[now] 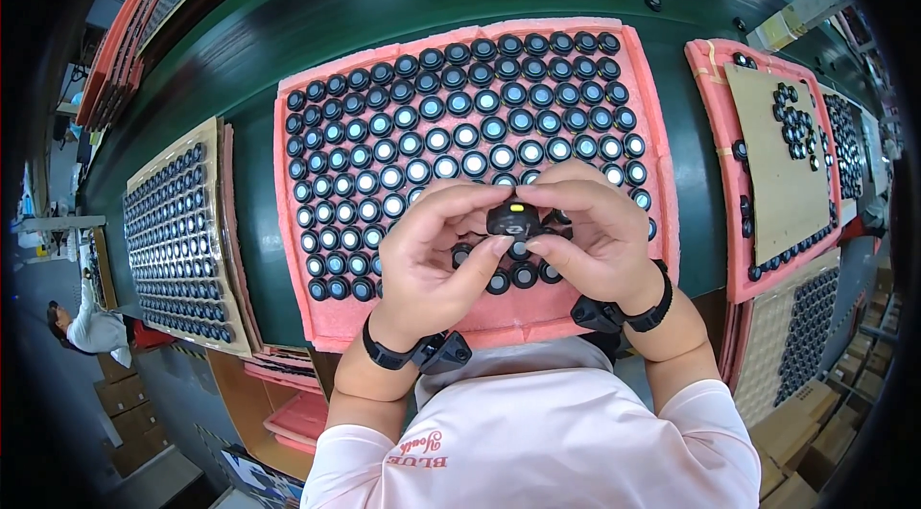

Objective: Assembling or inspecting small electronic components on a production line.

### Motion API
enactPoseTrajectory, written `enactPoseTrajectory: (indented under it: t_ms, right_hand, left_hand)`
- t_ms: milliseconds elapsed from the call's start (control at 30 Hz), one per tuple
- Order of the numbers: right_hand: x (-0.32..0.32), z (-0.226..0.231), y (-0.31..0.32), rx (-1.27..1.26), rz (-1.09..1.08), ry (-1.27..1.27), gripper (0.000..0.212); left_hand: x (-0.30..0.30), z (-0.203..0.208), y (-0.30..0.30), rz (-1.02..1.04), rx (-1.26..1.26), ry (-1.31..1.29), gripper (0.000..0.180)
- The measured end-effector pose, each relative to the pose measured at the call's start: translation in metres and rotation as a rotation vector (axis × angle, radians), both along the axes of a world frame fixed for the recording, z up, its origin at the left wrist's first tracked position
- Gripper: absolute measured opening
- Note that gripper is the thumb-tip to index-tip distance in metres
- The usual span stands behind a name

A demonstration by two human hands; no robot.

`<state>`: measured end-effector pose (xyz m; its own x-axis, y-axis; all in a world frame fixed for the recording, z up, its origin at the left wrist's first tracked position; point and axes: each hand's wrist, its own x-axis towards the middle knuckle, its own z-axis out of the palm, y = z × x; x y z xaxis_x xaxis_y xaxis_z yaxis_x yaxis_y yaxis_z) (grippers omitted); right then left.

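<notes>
- Black yellow-marked part (514, 219) was gripped by fingertips of left hand (432, 242) and right hand (600, 233).
- It was held over pink tray (518, 310), toward near edge.
- Round black parts (438, 140) stood in rows there; green tabletop (259, 221) lay beneath.

We wear a pale pink, nearly white shirt (576, 432) with smooth fabric and a small print (419, 449) in curly and block red lettering on the chest. Its left sleeve (336, 459) and right sleeve (708, 415) are short, leaving our forearms bare. Around each wrist we have a black band, the left strap (384, 353) bearing a chunky black module (444, 353), the right strap (660, 306) a similar angular black module (597, 314). Our left hand (436, 240) and right hand (606, 238) are ungloved.
</notes>
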<state>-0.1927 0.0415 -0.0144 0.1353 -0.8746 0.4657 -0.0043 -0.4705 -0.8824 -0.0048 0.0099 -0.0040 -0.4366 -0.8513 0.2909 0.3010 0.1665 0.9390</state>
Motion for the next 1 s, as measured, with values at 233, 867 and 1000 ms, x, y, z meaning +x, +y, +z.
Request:
enactPoseTrajectory:
  t_ms: [233, 867, 1000]
  right_hand:
    - [0.0018, -0.0007, -0.0047, -0.191, -0.11, 0.081, 0.033]
    - [0.0042, -0.0004, -0.0006, -0.2, -0.162, 0.074, 0.03]
    - [0.004, 0.0, 0.0023, -0.146, -0.139, 0.079, 0.027]
  left_hand:
    - [0.0, -0.003, -0.0014, 0.097, -0.237, -0.153, 0.029]
    - [0.0, -0.0018, -0.0026, 0.156, -0.427, -0.187, 0.027]
    - [0.0008, -0.0037, -0.0032, 0.145, -0.424, -0.169, 0.026]
